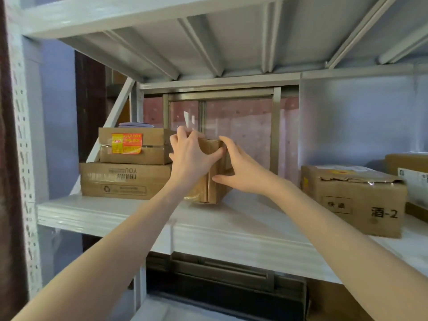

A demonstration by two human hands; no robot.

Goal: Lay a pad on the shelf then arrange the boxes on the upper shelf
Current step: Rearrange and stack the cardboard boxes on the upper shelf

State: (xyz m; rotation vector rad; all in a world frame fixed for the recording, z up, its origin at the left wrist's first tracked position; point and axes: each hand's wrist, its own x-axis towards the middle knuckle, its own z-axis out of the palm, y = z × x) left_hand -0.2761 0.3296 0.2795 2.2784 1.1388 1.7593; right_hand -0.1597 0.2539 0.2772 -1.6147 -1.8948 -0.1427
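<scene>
A narrow cardboard box [214, 179] stands upright on the white pad [231, 230] that covers the shelf. My left hand [192, 158] grips its top and front-left corner. My right hand [238, 167] holds its right side, thumb at the top edge and fingers low on the front. The box stands right beside a stack of two flat boxes: a wide one [125, 180] below and a smaller one with an orange label [134, 147] on top. A torn-topped box marked with a "2" [356, 200] sits on the shelf to the right.
White paper [136, 124] lies on the top of the stack. Another box [410, 172] peeks in at the far right. A window frame [275, 130] is behind the shelf. The upright post [23, 158] is at left, and a lower shelf holds a dark item [227, 279].
</scene>
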